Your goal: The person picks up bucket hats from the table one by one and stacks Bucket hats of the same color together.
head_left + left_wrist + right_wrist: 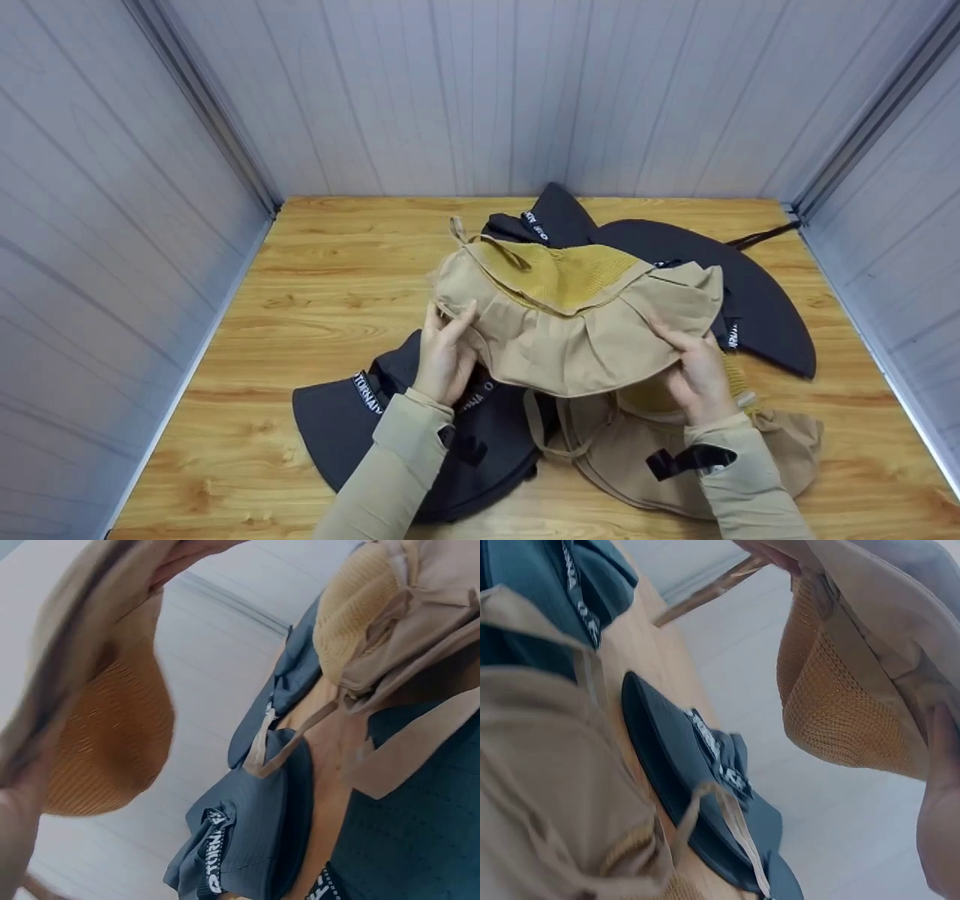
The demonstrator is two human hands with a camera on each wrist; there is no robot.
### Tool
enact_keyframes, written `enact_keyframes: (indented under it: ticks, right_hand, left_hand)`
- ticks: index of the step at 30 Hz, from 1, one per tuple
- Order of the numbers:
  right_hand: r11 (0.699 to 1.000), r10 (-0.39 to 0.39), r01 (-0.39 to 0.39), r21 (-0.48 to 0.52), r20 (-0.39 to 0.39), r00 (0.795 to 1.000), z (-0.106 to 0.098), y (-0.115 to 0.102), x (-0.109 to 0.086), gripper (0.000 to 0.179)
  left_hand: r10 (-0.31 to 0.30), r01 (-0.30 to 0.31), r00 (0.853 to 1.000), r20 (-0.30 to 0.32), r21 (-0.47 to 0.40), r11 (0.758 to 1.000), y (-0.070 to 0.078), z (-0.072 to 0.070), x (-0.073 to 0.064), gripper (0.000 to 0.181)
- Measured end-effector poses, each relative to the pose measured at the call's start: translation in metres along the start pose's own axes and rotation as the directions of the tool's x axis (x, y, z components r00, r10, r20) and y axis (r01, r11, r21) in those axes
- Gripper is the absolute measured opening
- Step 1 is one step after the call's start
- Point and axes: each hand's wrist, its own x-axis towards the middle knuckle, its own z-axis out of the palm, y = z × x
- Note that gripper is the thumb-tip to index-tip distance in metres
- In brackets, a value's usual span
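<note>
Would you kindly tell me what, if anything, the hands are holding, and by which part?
A tan-and-yellow hat: the left hand and right hand grip its brim at opposite sides.

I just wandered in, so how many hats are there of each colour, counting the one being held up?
Tan: 2 (the held tan hat, gripped by the left hand and right hand; the lower tan hat on the table)
Dark: at least 2 (the front dark hat; the overlapping back brims, perhaps one hat or two)
Total: at least 4
</note>
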Motion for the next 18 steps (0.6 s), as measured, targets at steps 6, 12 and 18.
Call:
enact_keyframes:
  ticks: [6, 12, 18]
  right_hand:
    - [0.999, -0.053, 0.054, -0.009, 0.048, 0.997, -0.014, -0.007, -0.006, 0.045]
    - [0.994, -0.039, 0.042, -0.099, 0.034, 0.999, -0.028, -0.011, -0.016, 0.051]
    - [0.993, -0.041, 0.041, -0.114, 0.003, 0.999, -0.038, -0.022, -0.023, 0.046]
  left_hand:
    - [-0.027, 0.027, 0.997, -0.070, 0.003, 1.000, 0.002, -0.002, 0.005, 0.043]
    - [-0.154, 0.163, 0.986, -0.059, 0.215, 0.963, -0.001, -0.009, 0.001, 0.052]
    - [-0.257, 0.270, 0.963, -0.085, 0.352, 0.896, -0.008, -0.010, -0.001, 0.024]
